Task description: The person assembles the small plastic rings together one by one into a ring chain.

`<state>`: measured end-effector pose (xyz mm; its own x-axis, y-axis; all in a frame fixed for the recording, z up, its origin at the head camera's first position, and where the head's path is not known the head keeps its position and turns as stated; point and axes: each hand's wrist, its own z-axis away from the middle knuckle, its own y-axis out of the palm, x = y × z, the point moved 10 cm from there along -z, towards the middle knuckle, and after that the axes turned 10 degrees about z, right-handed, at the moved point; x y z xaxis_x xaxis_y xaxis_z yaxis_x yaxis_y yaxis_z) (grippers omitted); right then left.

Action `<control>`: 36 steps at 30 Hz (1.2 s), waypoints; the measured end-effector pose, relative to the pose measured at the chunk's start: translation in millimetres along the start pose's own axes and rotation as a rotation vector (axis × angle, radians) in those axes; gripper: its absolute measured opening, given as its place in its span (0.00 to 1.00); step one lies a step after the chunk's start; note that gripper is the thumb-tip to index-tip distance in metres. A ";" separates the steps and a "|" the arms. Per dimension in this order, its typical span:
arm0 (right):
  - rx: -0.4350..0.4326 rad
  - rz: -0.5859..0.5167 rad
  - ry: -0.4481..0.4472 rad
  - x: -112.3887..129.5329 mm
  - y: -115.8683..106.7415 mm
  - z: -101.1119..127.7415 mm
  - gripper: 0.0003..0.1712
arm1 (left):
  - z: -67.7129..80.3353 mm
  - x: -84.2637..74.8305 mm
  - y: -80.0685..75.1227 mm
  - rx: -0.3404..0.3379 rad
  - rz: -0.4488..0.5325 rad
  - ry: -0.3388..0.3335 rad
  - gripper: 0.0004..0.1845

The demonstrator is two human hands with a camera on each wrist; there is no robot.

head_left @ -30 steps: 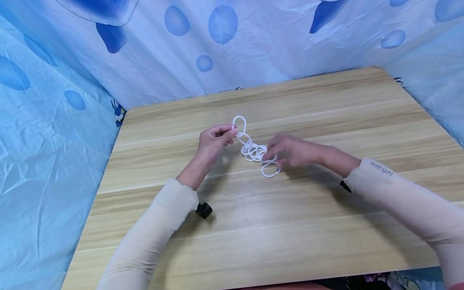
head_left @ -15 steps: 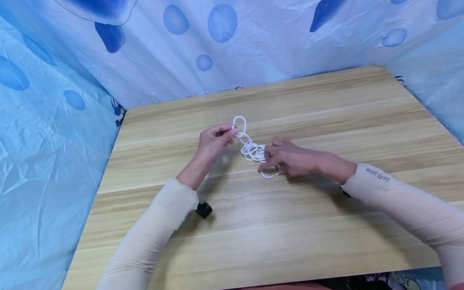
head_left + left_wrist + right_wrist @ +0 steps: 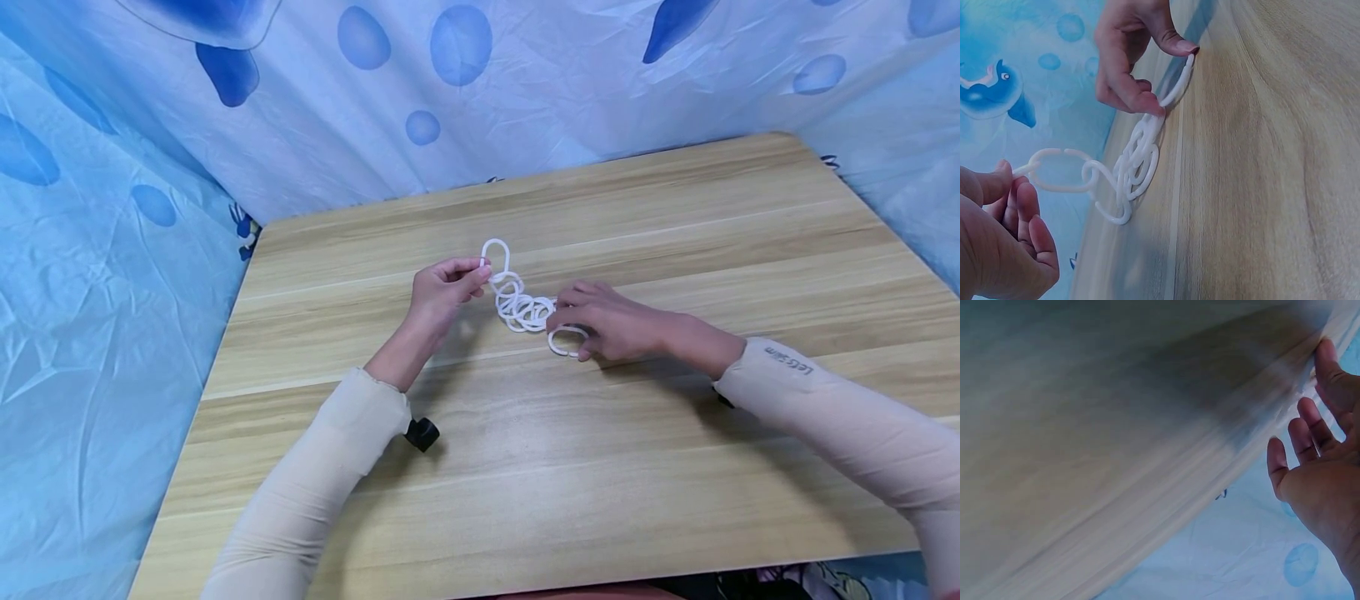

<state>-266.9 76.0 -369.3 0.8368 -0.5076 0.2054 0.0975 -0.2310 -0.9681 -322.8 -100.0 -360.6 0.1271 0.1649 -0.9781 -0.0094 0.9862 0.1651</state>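
A white plastic chain (image 3: 1138,162) of several oval links lies partly bunched on the wooden table. My left hand (image 3: 442,292) pinches a link at the chain's far end between thumb and fingers, raising that end off the table. At the other end, my right hand (image 3: 611,325) holds the last link (image 3: 1179,84) between thumb and forefinger, its upper edge tipped up. The bunched links sit between both hands. In the right wrist view the right hand (image 3: 1322,469) shows several bent fingers, while the chain is mostly hidden there.
The wooden table (image 3: 525,492) stretches out around the hands. A blue patterned curtain (image 3: 300,125) hangs along its back and left side. A small black camera (image 3: 422,434) sits at the left wrist, just above the table.
My right hand has gone from reaching over the end link to gripping it and tilting it up, with a slight shift right. The left hand keeps its place.
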 end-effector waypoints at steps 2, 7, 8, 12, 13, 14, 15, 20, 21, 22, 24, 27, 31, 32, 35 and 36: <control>0.000 0.010 0.028 -4.9 0.3 2.2 0.30 | 0.1 -0.1 -0.3 -0.003 0.005 -0.001 0.13; 0.009 0.046 0.077 -14.7 1.5 6.6 0.29 | -1.0 0.8 -1.4 -0.005 0.010 -0.003 0.12; 0.009 0.055 0.080 -15.7 1.6 7.1 0.28 | -1.2 1.1 -1.3 -0.004 0.009 -0.004 0.12; -0.004 0.097 0.075 -15.8 1.0 7.5 0.27 | -1.6 1.6 -0.8 -0.004 0.005 -0.007 0.12; -0.012 0.112 0.067 -14.7 0.3 7.2 0.27 | -1.3 1.1 -0.4 -0.003 0.003 -0.006 0.12; -0.021 0.127 0.058 -13.4 -0.7 7.2 0.26 | -1.0 0.7 -0.2 -0.003 0.000 -0.006 0.12; -0.032 0.144 0.049 -12.1 -1.8 7.3 0.26 | -0.8 0.3 -0.1 -0.003 -0.002 -0.006 0.13; -0.081 0.217 0.009 -7.5 -7.6 7.2 0.23 | 0.4 -0.3 0.6 -0.001 -0.006 -0.011 0.12; -0.088 0.220 0.010 -8.1 -8.9 7.0 0.23 | 0.4 0.0 0.9 0.001 -0.006 -0.014 0.12; -0.093 0.219 0.016 -9.2 -10.8 6.6 0.23 | 0.3 0.3 1.3 0.003 -0.005 -0.015 0.12; -0.110 0.191 0.044 -14.1 -16.2 5.6 0.24 | 0.2 0.8 2.4 0.011 -0.008 -0.018 0.12; -0.157 0.123 0.099 -24.0 -29.0 3.5 0.25 | 0.2 1.2 4.6 0.025 -0.019 -0.019 0.13; -0.260 0.046 0.155 -36.1 -51.1 1.4 0.23 | 0.0 1.3 6.8 0.036 -0.026 -0.015 0.14; -0.291 0.033 0.160 -38.5 -56.5 1.4 0.22 | -0.2 1.3 7.1 0.039 -0.027 -0.013 0.14; -0.356 0.009 0.173 -43.7 -68.3 0.6 0.20 | -0.3 1.5 7.4 0.042 -0.028 -0.010 0.15; -0.370 0.005 0.179 -45.0 -71.0 0.1 0.19 | -0.2 1.6 7.5 0.043 -0.031 -0.011 0.15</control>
<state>-311.5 115.3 -309.9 0.7264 -0.6384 0.2546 -0.1339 -0.4948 -0.8586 -323.0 -92.3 -360.9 0.1373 0.1339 -0.9814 0.0376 0.9894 0.1403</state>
